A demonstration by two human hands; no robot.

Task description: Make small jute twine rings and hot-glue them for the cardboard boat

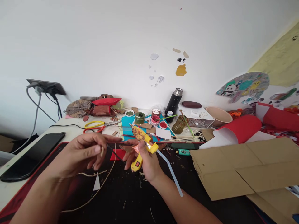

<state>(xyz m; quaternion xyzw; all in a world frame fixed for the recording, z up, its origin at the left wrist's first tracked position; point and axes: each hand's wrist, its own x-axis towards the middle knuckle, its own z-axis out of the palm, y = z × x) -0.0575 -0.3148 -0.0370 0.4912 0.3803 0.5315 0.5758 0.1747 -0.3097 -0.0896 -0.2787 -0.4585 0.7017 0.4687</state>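
Observation:
My right hand (149, 166) is wrapped round a yellow hot glue gun (141, 133), its nozzle tilted up and to the left, with dried residue on the front. A long translucent glue stick (173, 174) sticks out of its back, bent downward. My left hand (87, 152) is at the left, thumb and fingers pinched on a small tan end that looks like twine. A loose strand of twine (106, 179) curves below it over the black mat (130, 199). Beneath the left hand lies a small white paper triangle (96, 183). A red piece (118, 154) lies partly behind the hands.
Scissors (94, 125), paint jars (139, 118) and a black thermos (174, 101) stand or lie along the back. A phone (32, 155) lies at the left. Cardboard sheets (224, 168) cover the right side, near red paper (245, 129). A wall socket (46, 86) holds plugged cables.

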